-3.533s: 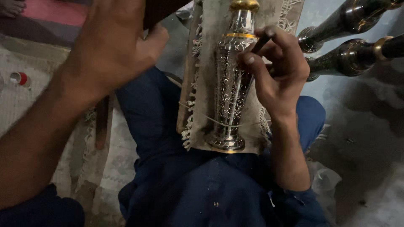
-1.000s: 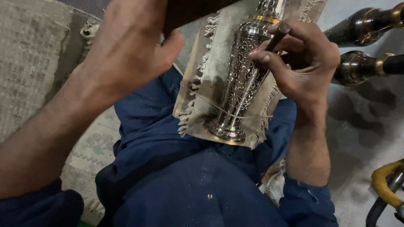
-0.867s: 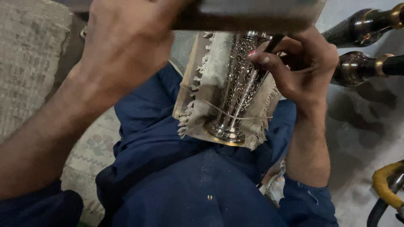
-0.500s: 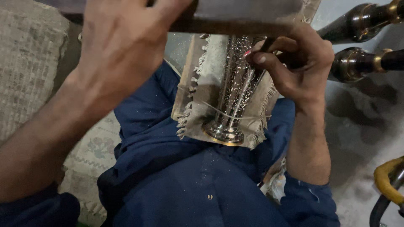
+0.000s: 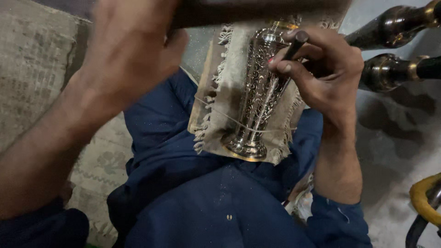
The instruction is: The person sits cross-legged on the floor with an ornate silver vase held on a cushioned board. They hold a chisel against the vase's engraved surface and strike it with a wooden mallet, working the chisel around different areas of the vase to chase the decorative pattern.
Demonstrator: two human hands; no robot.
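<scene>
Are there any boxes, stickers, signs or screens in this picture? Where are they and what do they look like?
None show: no box, sticker, sign or screen.
Left hand: grips a dark block, top edge.
Right hand: holds a thin dark tool against the vase.
Vase: silvery, engraved, gold rim, lying on a fringed beige cloth on the lap.
Two dark metal vessels: upper right, gold bands.

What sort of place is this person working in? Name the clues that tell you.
Probably a small metal-craft workshop, worked sitting on the floor. An ornate engraved metal vase lies on a fringed cloth over the lap, the right hand sets a dark punch against it, and similar metal vessels lie on the dusty floor.
</scene>
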